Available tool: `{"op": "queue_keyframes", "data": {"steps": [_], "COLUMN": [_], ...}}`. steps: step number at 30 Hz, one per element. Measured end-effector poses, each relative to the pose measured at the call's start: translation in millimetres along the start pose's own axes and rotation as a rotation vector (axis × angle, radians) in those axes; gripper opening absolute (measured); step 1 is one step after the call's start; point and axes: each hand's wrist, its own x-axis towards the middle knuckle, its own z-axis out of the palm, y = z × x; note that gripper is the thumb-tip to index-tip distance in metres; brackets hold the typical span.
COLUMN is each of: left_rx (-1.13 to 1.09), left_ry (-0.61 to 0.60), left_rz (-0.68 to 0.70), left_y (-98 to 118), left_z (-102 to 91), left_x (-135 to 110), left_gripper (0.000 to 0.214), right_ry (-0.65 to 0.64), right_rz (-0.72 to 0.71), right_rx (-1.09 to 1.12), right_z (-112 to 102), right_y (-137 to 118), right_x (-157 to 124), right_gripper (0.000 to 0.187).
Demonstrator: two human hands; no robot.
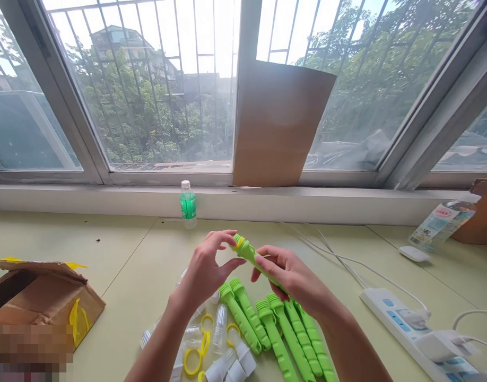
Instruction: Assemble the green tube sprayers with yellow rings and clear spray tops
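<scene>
A bright green ribbed plastic handle [248, 251] with a threaded end is held up at a slant above the table. My right hand [285, 270] is closed around its body. The fingertips of my left hand [207, 265] curl at the threaded end, where a yellow ring [239, 243] sits around the handle; whether the thumb touches it is unclear. Below lie several more green handles [279, 339] side by side. Clear plastic tubes [220, 329], loose yellow rings [192, 362] and white caps [245, 359] are scattered beneath my left hand, partly hidden by my forearm.
An opened cardboard box [48, 297] stands at left. A green-labelled bottle [188, 204] is by the window ledge. On the right are a power strip [402, 323] with cables, a white flat object [414, 254] and a tilted larger bottle [442, 223]. Cardboard [281, 124] leans against the window.
</scene>
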Motion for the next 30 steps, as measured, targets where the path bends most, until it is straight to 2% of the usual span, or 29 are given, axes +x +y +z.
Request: {"op": "queue_keyframes", "data": {"steps": [7, 11, 16, 24, 30], "left_rx": [-0.018, -0.011, -0.003, 0.008, 0.037], "left_ry": [0.008, 0.025, -0.009, -0.033, -0.057], "left_rz": [0.003, 0.006, -0.022, -0.015, -0.014], "left_y": [-3.8, -3.8, -3.2, -1.1, 0.0], "left_z": [2.1, 2.4, 3.3, 2.3, 0.9], "left_x": [0.3, 0.5, -0.6, -2.7, -3.1], "left_gripper": [0.013, 0.014, 0.024, 0.011, 0.027], "right_ry": [0.008, 0.007, -0.011, -0.011, 0.016], "right_rz": [0.027, 0.018, -0.014, 0.007, 0.048], "right_rx": [0.010, 0.017, -0.020, -0.035, -0.026], "right_z": [1.6, 0.0, -1.4, -0.5, -1.7], "right_y": [2.8, 3.7, 4.0, 2.8, 0.5], "right_x": [1.6, 2.1, 3.6, 0.3, -1.4], "right_gripper": [0.033, 0.033, 0.037, 0.035, 0.037]}}
